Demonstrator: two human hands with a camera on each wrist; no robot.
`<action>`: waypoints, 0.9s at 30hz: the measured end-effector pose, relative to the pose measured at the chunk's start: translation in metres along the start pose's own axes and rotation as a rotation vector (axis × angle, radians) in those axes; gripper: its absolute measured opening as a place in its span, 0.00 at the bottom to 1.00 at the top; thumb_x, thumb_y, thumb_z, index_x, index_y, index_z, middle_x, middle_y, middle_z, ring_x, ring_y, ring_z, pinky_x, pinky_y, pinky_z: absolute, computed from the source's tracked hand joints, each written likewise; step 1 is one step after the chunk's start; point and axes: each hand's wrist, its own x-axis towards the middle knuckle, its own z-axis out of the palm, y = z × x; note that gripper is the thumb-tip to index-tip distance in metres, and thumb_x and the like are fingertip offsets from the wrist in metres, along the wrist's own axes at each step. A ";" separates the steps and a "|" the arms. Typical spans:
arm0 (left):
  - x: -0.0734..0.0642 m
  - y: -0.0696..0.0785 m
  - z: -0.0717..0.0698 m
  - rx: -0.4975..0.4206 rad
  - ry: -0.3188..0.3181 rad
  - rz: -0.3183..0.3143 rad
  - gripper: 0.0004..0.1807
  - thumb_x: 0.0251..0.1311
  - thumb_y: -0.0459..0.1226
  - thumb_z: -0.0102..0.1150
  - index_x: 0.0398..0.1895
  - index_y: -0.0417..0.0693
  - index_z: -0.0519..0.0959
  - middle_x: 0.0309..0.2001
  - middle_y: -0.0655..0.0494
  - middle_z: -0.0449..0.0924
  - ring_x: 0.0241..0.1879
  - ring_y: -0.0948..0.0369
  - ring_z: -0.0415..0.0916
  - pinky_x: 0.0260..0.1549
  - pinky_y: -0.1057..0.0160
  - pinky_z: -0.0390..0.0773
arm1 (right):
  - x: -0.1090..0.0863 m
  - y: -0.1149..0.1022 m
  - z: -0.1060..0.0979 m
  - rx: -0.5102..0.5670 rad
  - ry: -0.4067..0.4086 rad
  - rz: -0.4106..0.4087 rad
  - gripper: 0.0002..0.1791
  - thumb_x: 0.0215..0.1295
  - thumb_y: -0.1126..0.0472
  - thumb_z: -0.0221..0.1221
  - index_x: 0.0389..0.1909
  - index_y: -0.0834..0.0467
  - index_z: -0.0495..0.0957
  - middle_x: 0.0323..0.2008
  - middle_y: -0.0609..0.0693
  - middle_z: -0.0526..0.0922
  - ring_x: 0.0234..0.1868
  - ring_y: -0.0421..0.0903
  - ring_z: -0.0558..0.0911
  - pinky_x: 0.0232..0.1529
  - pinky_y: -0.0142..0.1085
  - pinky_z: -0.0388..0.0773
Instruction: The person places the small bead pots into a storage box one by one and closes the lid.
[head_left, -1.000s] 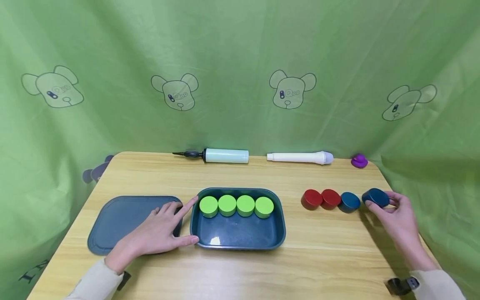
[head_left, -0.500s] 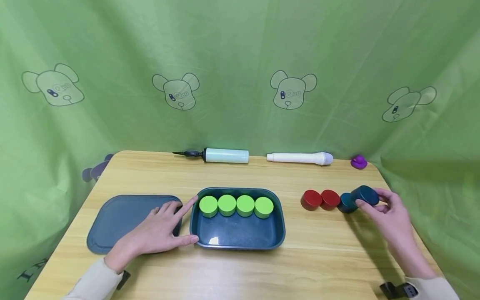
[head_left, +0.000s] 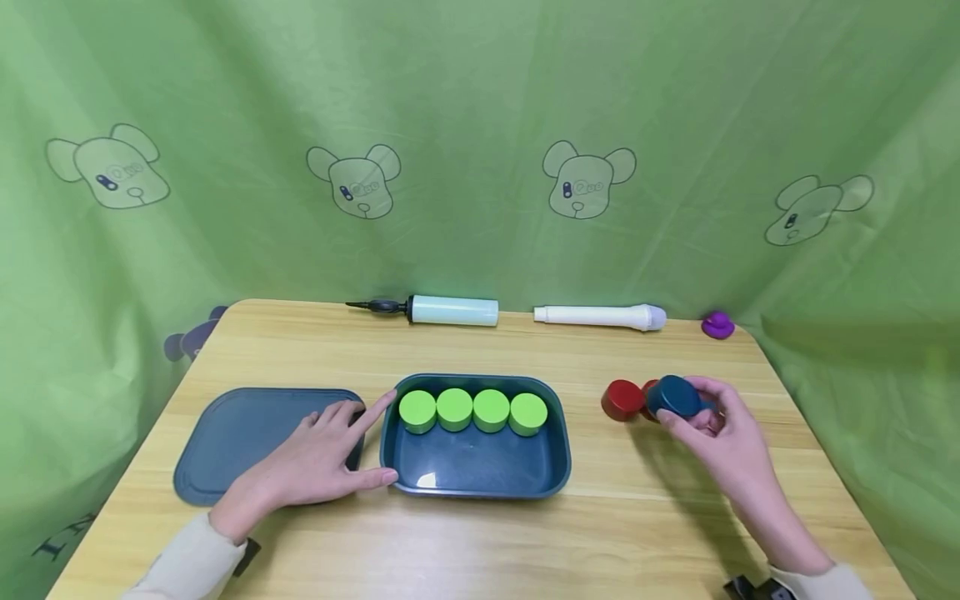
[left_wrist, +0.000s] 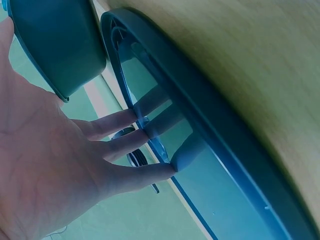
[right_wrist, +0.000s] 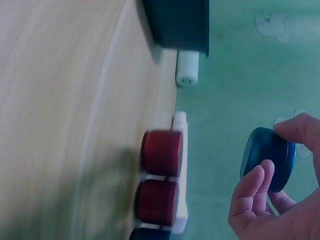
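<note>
At right in the head view, the right hand [head_left: 731, 444] grips a blue cylinder [head_left: 675, 395], while the left hand [head_left: 318, 457], lower left, touches a dark lid [head_left: 243, 435] and tray [head_left: 480, 492] with fingers extended.

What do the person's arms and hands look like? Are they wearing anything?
The left hand and right hand are bare, with no gloves. The left sleeve and right sleeve are cream-coloured and reach toward the wrists. Small black gadgets show by both wrists, partly hidden or cut off.
</note>
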 end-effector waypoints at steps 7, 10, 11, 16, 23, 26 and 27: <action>0.000 0.001 0.000 0.003 0.001 0.001 0.58 0.66 0.80 0.49 0.92 0.71 0.44 0.73 0.39 0.70 0.73 0.37 0.67 0.63 0.22 0.66 | -0.008 -0.024 0.018 0.032 -0.053 -0.081 0.34 0.70 0.65 0.74 0.72 0.65 0.69 0.41 0.55 0.77 0.35 0.40 0.77 0.35 0.25 0.78; 0.000 0.001 -0.001 0.005 0.005 0.003 0.58 0.66 0.79 0.50 0.92 0.71 0.44 0.73 0.39 0.70 0.74 0.36 0.67 0.64 0.21 0.66 | -0.011 -0.035 0.027 0.053 -0.077 -0.112 0.33 0.70 0.66 0.74 0.71 0.66 0.70 0.42 0.57 0.76 0.35 0.40 0.78 0.36 0.25 0.78; 0.000 0.001 -0.001 0.005 0.006 0.003 0.58 0.66 0.79 0.50 0.92 0.71 0.44 0.73 0.39 0.70 0.74 0.36 0.67 0.64 0.21 0.66 | -0.012 -0.038 0.031 0.054 -0.086 -0.119 0.33 0.70 0.66 0.74 0.70 0.66 0.70 0.42 0.57 0.76 0.36 0.41 0.77 0.36 0.25 0.78; 0.000 0.001 0.000 0.003 0.010 0.007 0.58 0.66 0.79 0.50 0.92 0.71 0.44 0.73 0.39 0.70 0.74 0.36 0.66 0.64 0.21 0.66 | -0.015 -0.050 0.049 0.064 -0.148 -0.126 0.34 0.68 0.65 0.75 0.70 0.65 0.71 0.40 0.58 0.77 0.36 0.45 0.77 0.36 0.27 0.77; 0.000 0.001 0.000 0.004 0.008 0.007 0.58 0.66 0.79 0.50 0.92 0.70 0.44 0.73 0.38 0.70 0.74 0.36 0.66 0.64 0.21 0.66 | -0.019 -0.064 0.074 0.109 -0.217 -0.138 0.34 0.66 0.65 0.78 0.68 0.62 0.73 0.39 0.57 0.78 0.37 0.49 0.78 0.36 0.29 0.77; -0.001 0.001 0.000 0.000 0.006 0.007 0.58 0.67 0.79 0.50 0.92 0.70 0.44 0.73 0.38 0.70 0.74 0.36 0.66 0.64 0.21 0.65 | -0.021 -0.070 0.085 0.105 -0.235 -0.143 0.34 0.64 0.63 0.79 0.68 0.60 0.75 0.40 0.57 0.78 0.37 0.50 0.78 0.36 0.31 0.78; -0.001 0.001 0.000 -0.001 0.005 0.007 0.58 0.67 0.79 0.50 0.92 0.70 0.44 0.73 0.38 0.70 0.74 0.36 0.66 0.64 0.20 0.65 | -0.022 -0.071 0.089 0.095 -0.238 -0.145 0.34 0.64 0.62 0.79 0.68 0.59 0.75 0.40 0.56 0.78 0.38 0.50 0.78 0.36 0.32 0.78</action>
